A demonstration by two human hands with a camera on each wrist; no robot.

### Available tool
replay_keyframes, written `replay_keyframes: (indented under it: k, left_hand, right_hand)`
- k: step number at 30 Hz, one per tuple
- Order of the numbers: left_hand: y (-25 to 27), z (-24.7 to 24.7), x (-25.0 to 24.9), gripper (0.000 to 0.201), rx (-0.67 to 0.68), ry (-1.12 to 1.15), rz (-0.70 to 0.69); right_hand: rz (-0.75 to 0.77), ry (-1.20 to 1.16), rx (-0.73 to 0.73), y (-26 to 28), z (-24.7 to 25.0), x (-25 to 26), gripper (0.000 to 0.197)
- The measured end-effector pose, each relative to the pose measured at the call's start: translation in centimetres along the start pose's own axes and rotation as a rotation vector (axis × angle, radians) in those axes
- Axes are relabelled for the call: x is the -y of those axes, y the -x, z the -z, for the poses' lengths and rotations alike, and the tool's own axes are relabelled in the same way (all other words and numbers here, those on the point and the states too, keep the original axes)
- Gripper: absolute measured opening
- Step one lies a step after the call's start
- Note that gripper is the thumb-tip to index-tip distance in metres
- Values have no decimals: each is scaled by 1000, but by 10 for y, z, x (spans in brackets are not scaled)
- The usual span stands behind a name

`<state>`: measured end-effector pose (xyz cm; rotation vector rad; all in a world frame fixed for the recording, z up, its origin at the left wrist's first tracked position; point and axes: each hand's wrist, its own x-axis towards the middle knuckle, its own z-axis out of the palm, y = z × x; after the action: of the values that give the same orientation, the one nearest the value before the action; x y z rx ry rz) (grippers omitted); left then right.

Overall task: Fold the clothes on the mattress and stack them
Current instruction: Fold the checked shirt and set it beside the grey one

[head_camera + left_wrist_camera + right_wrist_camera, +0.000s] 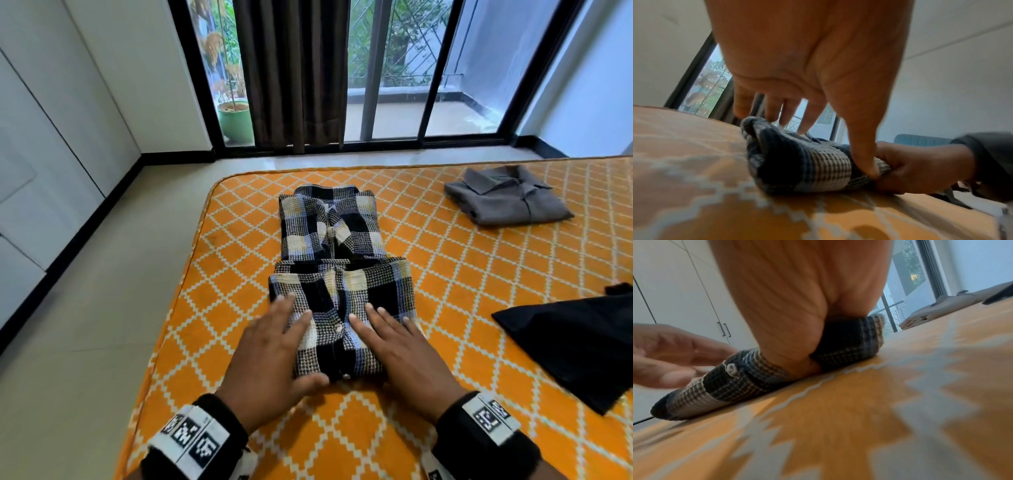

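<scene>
A black, white and blue checked shirt (342, 298) lies on the orange mattress (462, 274), its near half folded up over itself and its collar end farther away. My left hand (274, 346) lies on the fold's left side with straight, spread fingers, the thumb at the near edge. In the left wrist view its fingertips (803, 129) touch the top of the shirt (797, 162). My right hand (400, 346) lies on the right side, fingers flat on top. In the right wrist view its thumb (803, 366) is tucked under the shirt's (731, 386) near edge, pinching it.
A folded grey shirt (507, 202) sits at the far right of the mattress. An unfolded black garment (575, 342) lies spread at the right. The mattress edge runs along the left, with floor tiles (102, 291) and white cupboards (51, 120) beyond. A window and curtain stand ahead.
</scene>
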<state>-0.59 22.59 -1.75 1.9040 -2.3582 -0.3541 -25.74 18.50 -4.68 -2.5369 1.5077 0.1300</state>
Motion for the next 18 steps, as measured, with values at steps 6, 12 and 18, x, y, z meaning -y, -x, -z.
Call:
replay_keyframes:
  k: [6,12,18]
  left_hand:
    - [2,0,-22,92,175,-237,29]
    - [41,75,-43,46,196,-219,-103]
    - [76,135,-48,37,177,542,-173]
  right_hand:
    - [-29,-51,90,21,57,20,71]
    - [31,-18,177,74,137,37,53]
    - [69,-333,104,131,207,21,4]
